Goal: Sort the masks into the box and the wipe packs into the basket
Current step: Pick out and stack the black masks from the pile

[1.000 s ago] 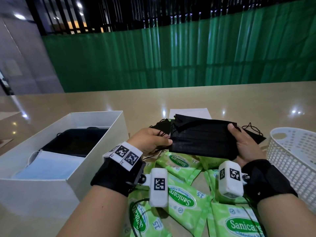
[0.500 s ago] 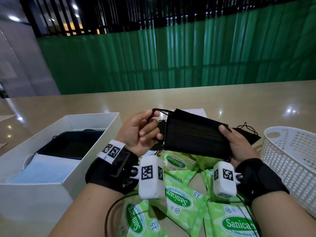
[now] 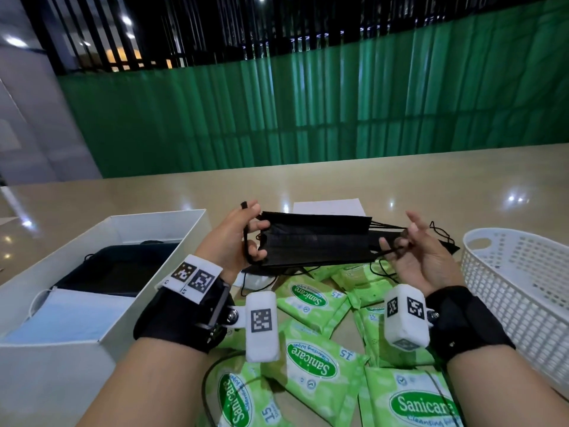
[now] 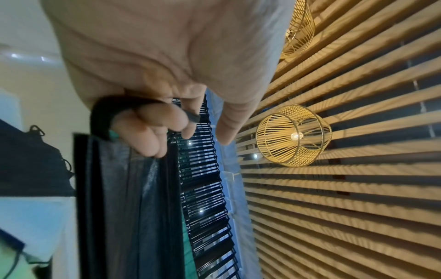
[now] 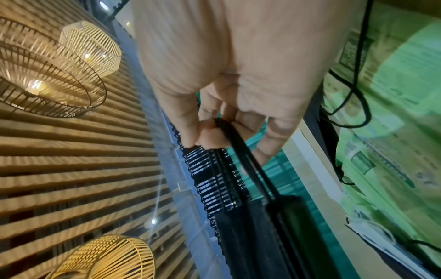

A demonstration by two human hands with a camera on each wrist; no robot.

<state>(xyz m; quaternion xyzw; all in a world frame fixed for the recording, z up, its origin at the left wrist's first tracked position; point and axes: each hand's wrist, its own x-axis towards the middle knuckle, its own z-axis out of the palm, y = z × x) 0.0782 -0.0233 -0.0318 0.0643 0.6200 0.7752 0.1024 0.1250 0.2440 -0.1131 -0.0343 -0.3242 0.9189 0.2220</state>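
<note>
Both hands, left hand (image 3: 237, 238) and right hand (image 3: 421, 257), are pinching the ear loops of a black pleated mask (image 3: 314, 245), stretching it flat right of the white cardboard box (image 3: 172, 232); lowering it level should work best.

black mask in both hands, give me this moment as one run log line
left hand: holds black mask end | right hand: pinches ear loop | mask: above wipe packs | box: masks inside | basket: right

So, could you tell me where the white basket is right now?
In the head view the white basket sits on the table at the far right, beside the right hand and the green wipe packs.
</note>
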